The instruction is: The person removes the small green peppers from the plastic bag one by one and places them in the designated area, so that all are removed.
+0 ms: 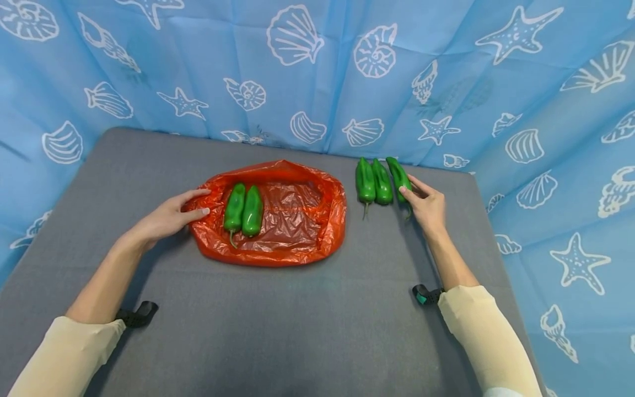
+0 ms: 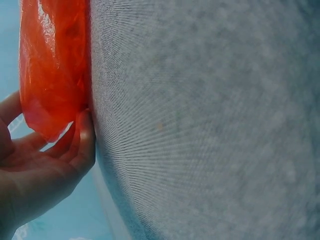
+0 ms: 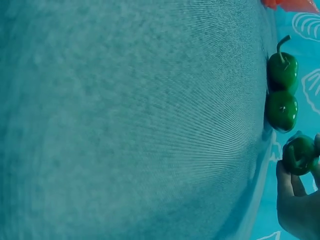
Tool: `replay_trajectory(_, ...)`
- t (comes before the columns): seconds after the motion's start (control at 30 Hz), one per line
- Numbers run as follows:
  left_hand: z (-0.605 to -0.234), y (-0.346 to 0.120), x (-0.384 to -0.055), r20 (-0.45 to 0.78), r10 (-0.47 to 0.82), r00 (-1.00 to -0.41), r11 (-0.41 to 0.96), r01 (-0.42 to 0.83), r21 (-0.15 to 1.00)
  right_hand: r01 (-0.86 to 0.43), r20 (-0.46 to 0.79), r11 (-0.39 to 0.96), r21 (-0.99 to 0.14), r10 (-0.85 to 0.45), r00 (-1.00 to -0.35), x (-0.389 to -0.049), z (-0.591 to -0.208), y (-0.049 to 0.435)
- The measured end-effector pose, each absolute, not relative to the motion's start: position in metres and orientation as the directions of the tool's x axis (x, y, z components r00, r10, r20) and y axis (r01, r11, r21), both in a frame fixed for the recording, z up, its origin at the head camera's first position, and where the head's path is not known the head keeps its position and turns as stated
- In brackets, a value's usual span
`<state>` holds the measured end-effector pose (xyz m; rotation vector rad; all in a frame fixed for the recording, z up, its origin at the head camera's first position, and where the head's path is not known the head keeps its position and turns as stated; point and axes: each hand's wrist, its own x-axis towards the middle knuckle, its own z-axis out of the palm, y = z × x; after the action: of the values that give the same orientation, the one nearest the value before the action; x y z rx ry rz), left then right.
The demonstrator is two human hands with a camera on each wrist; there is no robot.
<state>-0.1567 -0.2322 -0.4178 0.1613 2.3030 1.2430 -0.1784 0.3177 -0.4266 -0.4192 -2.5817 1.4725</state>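
Note:
An orange-red plastic bag [image 1: 278, 256] lies with its mouth spread wide and its rim rolled outward. Inside, on its left side, two green peppers [image 1: 243, 209] lie next to each other. My left hand [image 1: 166, 218] holds the bag's left rim, thumb over the edge; in the left wrist view its fingers [image 2: 82, 142] curl by the bag's side. Between thumb and fingers my right hand [image 1: 429, 207] pinches a green pepper [image 1: 398, 177], which appears slightly raised in the right wrist view. Just left of it, two more green peppers [image 1: 373, 184] lie side by side, touching.
A grey cloth-covered table [image 1: 278, 325] carries everything. Behind it and along its right side hangs a blue curtain [image 1: 327, 82] with white shell and starfish prints. Black straps with small devices [image 1: 426, 296] sit on both wrists.

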Motion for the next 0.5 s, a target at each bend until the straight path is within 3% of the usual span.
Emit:
replay_trajectory(0.27, -0.419, -0.233, -0.158, -0.382, 0.329, -0.864, 0.576, -0.137, 0.806, 0.265, -0.111, 0.470, -0.842, 0.329, -0.938, -0.186, -0.430, 0.319)
replay_trajectory(0.5, -0.418, -0.232, -0.159, -0.386, 0.339, -0.858, 0.566, -0.141, 0.812, 0.317, -0.123, 0.531, -0.786, 0.368, -0.922, -0.193, -0.432, 0.315)
